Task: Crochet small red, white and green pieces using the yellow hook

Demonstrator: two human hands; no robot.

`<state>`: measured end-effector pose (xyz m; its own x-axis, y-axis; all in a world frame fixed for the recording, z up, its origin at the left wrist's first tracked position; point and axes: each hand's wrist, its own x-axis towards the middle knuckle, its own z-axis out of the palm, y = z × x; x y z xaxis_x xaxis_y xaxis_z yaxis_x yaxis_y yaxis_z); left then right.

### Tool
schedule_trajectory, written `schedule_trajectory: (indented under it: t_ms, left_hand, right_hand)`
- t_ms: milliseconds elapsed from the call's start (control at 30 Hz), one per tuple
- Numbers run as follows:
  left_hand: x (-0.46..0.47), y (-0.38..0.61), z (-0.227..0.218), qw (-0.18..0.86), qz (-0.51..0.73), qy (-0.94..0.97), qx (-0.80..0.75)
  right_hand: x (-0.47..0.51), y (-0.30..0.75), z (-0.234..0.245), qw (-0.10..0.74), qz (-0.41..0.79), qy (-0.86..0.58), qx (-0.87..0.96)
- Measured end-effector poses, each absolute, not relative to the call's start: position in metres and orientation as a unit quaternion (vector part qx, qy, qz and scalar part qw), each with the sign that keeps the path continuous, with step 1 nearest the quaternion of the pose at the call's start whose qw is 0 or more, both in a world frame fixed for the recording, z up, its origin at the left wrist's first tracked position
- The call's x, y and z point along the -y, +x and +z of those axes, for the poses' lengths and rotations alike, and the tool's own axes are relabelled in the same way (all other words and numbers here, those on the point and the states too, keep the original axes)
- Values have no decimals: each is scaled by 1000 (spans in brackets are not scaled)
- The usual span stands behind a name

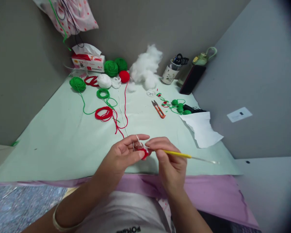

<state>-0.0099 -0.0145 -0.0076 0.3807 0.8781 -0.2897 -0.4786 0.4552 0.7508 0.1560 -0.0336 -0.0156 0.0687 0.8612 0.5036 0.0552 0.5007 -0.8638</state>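
Observation:
Between the fingertips of my left hand (122, 153) is a small red and white crochet piece (144, 153), pinched by the thumb. White yarn (138, 139) runs over the raised left index finger. My right hand (171, 161) grips a crochet hook (178, 154) with a yellow handle, like a pen. Its inner tip meets the piece, though the exact stitch is too small to make out. The hook's other metal end points out to the right. A red strand (121, 132) and a white strand lead from the table toward my left hand.
Thread snips (158, 109) lie beyond my hands, near green crocheted balls (180, 108) and torn white paper (203, 127). Red yarn loops (103, 114), a green ball (77, 84), a white ball (104, 81) and stuffing (146, 68) sit further back. A bottle (201, 59) and phone (192, 80) stand at right.

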Motion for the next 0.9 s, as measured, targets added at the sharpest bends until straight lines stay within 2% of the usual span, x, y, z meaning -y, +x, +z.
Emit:
schedule_trajectory:
  t_ms: [200, 300, 367, 500, 567, 700, 900]
  left_hand:
    - [18, -3, -13, 763, 464, 287, -346]
    - [16, -3, -12, 795, 456, 222, -333]
    - [13, -5, -11, 822, 431, 186, -323]
    - [9, -10, -11, 817, 436, 203, -319]
    - [11, -9, -12, 791, 451, 247, -333]
    - [17, -7, -11, 760, 454, 307, -349]
    - [18, -10, -7, 744, 458, 321, -365]
  right_hand:
    - [40, 154, -28, 553, 154, -424, 701]
    - [41, 158, -31, 500, 76, -408, 760]
    - [38, 161, -29, 534, 125, -416, 726]
    - [30, 160, -22, 649, 344, -408, 543]
    - [28, 157, -22, 654, 403, -380, 515]
    - [28, 153, -25, 633, 405, -385, 536]
    - [26, 155, -22, 641, 518, -346, 449]
